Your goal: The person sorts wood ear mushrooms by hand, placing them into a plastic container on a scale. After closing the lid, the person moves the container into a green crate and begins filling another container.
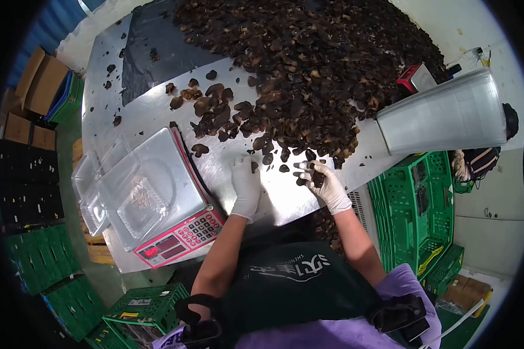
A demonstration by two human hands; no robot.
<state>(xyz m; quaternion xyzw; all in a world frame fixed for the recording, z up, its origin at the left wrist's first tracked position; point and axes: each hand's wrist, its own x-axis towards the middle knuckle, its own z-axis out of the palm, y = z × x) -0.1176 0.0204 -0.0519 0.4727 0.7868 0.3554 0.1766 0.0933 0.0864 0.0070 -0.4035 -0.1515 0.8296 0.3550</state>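
Observation:
My left hand (245, 185), in a white glove, is low over the metal table with its fingers curled. A small dark wood ear mushroom (254, 167) shows at its fingertips. My right hand (327, 189), gloved the same way, holds several dark wood ear mushrooms (317, 178) between bent fingers. Just beyond both hands, a big heap of brown wood ear mushrooms (308, 75) covers the back of the table, with loose ones scattered along its near edge. Left of my left hand stands a red and silver scale (183, 168), with a clear plastic container (140, 200) on its pan.
A stack of clear plastic containers (445, 113) lies at the table's right edge, near a small red device (410, 78). Green crates (384, 192) stand on the right; more crates (41, 262) are piled on the left. A dark sheet (157, 52) covers the table's far left.

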